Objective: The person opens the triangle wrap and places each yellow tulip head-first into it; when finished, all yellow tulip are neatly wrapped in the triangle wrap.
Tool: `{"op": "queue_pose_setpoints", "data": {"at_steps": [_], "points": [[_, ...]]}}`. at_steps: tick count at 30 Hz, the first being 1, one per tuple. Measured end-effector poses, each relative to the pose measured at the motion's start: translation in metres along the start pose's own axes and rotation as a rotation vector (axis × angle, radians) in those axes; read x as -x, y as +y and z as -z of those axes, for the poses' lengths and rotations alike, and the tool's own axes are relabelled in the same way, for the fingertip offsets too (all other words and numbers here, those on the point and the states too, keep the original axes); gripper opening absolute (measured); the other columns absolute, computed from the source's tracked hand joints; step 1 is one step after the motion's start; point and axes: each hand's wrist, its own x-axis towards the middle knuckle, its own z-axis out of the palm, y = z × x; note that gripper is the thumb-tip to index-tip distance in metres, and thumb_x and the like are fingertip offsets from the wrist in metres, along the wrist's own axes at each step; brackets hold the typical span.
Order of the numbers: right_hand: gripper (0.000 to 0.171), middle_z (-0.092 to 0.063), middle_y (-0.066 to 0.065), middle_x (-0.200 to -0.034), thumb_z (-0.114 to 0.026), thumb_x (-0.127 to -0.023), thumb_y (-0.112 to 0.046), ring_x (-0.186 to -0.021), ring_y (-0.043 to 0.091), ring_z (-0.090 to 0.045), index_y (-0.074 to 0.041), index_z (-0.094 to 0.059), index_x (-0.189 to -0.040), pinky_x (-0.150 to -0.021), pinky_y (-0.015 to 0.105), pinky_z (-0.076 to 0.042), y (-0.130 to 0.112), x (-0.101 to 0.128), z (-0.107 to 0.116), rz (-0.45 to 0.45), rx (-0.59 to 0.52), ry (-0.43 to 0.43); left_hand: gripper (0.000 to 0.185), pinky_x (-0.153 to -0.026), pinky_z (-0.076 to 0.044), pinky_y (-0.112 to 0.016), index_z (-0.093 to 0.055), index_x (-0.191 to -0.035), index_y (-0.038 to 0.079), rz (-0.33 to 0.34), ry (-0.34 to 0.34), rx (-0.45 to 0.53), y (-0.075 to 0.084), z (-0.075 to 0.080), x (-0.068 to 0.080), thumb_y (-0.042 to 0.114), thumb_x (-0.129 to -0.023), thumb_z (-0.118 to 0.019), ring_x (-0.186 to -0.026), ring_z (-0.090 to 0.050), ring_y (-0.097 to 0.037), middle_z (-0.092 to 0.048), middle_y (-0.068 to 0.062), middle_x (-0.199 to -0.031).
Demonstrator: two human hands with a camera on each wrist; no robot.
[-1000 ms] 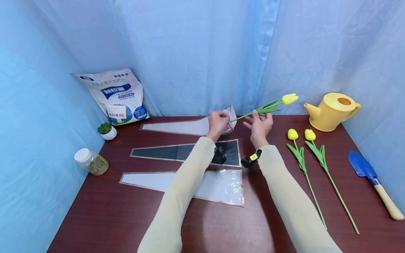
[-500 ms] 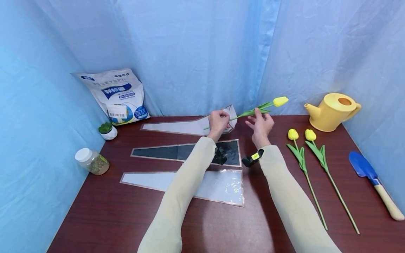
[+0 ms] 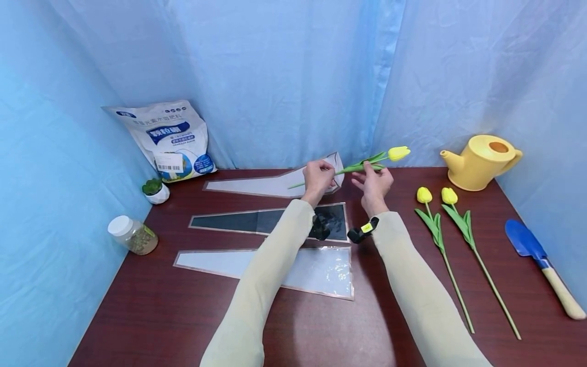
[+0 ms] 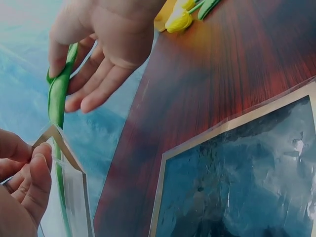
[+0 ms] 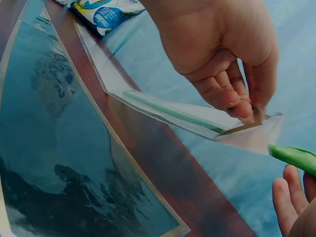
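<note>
A yellow tulip point(image 3: 398, 153) with a green stem point(image 4: 58, 98) is held above the back of the brown table point(image 3: 151, 316). My right hand point(image 3: 369, 171) pinches the stem near the leaves, its other fingers spread. My left hand point(image 3: 326, 171) pinches the rim of a clear cone-shaped sleeve point(image 3: 257, 184) and holds its wide mouth open. The lower stem point(image 5: 173, 113) lies inside that sleeve, seen through the plastic in the right wrist view, where my left hand's fingers point(image 5: 232, 96) grip the sleeve's rim point(image 5: 256, 118).
A dark sleeve point(image 3: 257, 221) and another clear sleeve point(image 3: 229, 262) lie nearer me. Two more tulips point(image 3: 435, 224) lie to the right, beside a yellow watering can point(image 3: 481, 160) and a blue trowel point(image 3: 536, 255). A fertiliser bag point(image 3: 165, 137), small potted plant point(image 3: 156, 189) and jar point(image 3: 133, 234) stand left.
The tulip has moved left and lower, and its stem has slid further into the clear sleeve. My right hand followed it leftward. My left hand has stayed on the sleeve's mouth.
</note>
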Motion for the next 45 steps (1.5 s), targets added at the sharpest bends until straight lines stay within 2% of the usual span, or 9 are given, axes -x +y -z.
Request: {"op": "queue_pose_setpoints", "data": {"at_steps": [6, 11, 15, 22, 29, 38, 45], "points": [[0.009, -0.070, 0.001, -0.086, -0.071, -0.093, -0.019, -0.076, 0.018, -0.073, -0.011, -0.066, -0.097, -0.069, 0.030, -0.063, 0.0009, 0.0021, -0.0018, -0.041, 0.015, -0.043, 0.013, -0.046, -0.052, -0.019, -0.075, -0.093, -0.001, -0.011, 0.016, 0.009, 0.0025, -0.0013, -0.0007, 0.004, -0.092, -0.063, -0.047, -0.061, -0.010, -0.075, -0.017, -0.080], [0.008, -0.066, 0.004, -0.082, -0.066, -0.097, -0.016, -0.065, 0.017, -0.071, -0.013, -0.059, -0.095, -0.058, 0.029, -0.062, -0.0018, 0.0009, -0.0015, -0.046, -0.061, -0.020, 0.012, -0.045, -0.051, -0.018, -0.075, -0.091, -0.001, -0.001, 0.037, 0.009, 0.0020, -0.0020, -0.0018, 0.002, -0.091, -0.063, -0.045, -0.058, -0.007, -0.075, -0.017, -0.079], [0.011, -0.065, 0.002, -0.078, -0.064, -0.098, -0.013, -0.059, 0.016, -0.070, -0.013, -0.054, -0.092, -0.053, 0.028, -0.060, -0.0011, -0.0009, -0.0023, -0.043, -0.080, -0.001, 0.012, -0.045, -0.052, -0.019, -0.075, -0.092, 0.000, -0.004, 0.029, 0.011, 0.0020, -0.0019, -0.0009, 0.002, -0.091, -0.064, -0.045, -0.059, -0.008, -0.075, -0.017, -0.079], [0.011, -0.067, 0.001, -0.078, -0.066, -0.096, -0.013, -0.061, 0.015, -0.070, -0.013, -0.057, -0.091, -0.055, 0.027, -0.061, -0.0004, -0.0006, -0.0025, -0.053, -0.067, 0.002, 0.013, -0.048, -0.053, -0.021, -0.075, -0.093, 0.001, -0.019, 0.014, 0.021, 0.0023, -0.0017, 0.0018, 0.005, -0.092, -0.063, -0.049, -0.061, -0.011, -0.074, -0.016, -0.078], [0.010, -0.069, 0.001, -0.082, -0.068, -0.095, -0.013, -0.065, 0.016, -0.072, -0.012, -0.058, -0.090, -0.059, 0.028, -0.062, -0.0001, 0.0008, -0.0032, -0.066, -0.060, -0.004, 0.014, -0.047, -0.052, -0.020, -0.074, -0.096, -0.002, -0.022, 0.021, 0.024, 0.0022, -0.0031, 0.0005, 0.005, -0.093, -0.063, -0.047, -0.058, -0.007, -0.075, -0.017, -0.080], [0.011, -0.068, 0.000, -0.091, -0.067, -0.095, -0.013, -0.068, 0.011, -0.071, -0.012, -0.057, -0.100, -0.067, 0.027, -0.063, 0.0041, 0.0054, -0.0047, -0.051, 0.014, -0.037, 0.015, -0.046, -0.050, -0.018, -0.074, -0.097, -0.004, -0.041, 0.028, 0.029, 0.0068, -0.0050, 0.0009, 0.003, -0.091, -0.062, -0.048, -0.060, -0.010, -0.076, -0.018, -0.081], [0.011, -0.067, -0.002, -0.090, -0.068, -0.094, -0.013, -0.067, 0.009, -0.070, -0.015, -0.057, -0.091, -0.064, 0.026, -0.061, 0.0049, 0.0061, -0.0079, -0.081, 0.014, -0.042, 0.015, -0.047, -0.050, -0.018, -0.075, -0.097, -0.004, -0.039, 0.044, 0.016, 0.0091, -0.0069, 0.0004, 0.003, -0.091, -0.062, -0.046, -0.058, -0.007, -0.076, -0.016, -0.080]]}}
